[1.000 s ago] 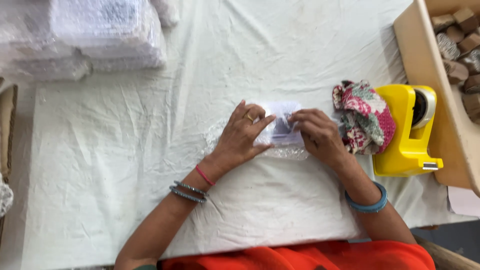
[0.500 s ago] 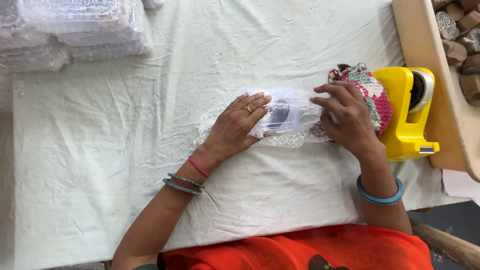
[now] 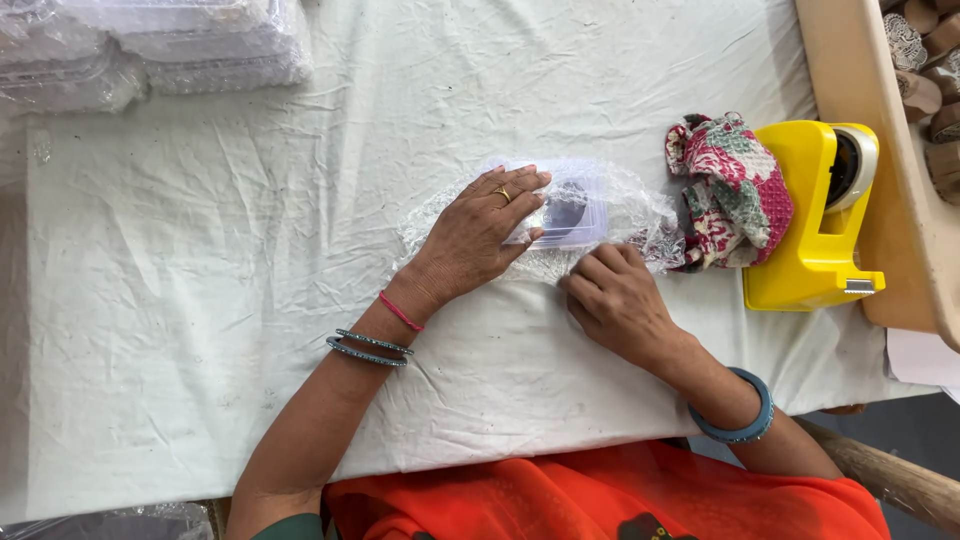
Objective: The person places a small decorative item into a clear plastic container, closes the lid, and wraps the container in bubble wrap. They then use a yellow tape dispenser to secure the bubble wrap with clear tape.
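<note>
bubble wrap (image 3: 640, 225) lies around a small clear box (image 3: 572, 208) on the white cloth (image 3: 200, 300), left hand (image 3: 478, 235) pressed flat on top with fingers spread, right hand (image 3: 612, 298) pinching the near edge, so hold firm and fold snug.

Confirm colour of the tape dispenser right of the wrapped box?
Yellow plastic tape dispenser, with a white tape roll in it; shows clearly in the head view.

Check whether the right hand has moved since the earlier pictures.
Yes. The right hand has pulled back from the tape dispenser toward the person, and now rests at the bubble-wrapped box's near edge.
</note>
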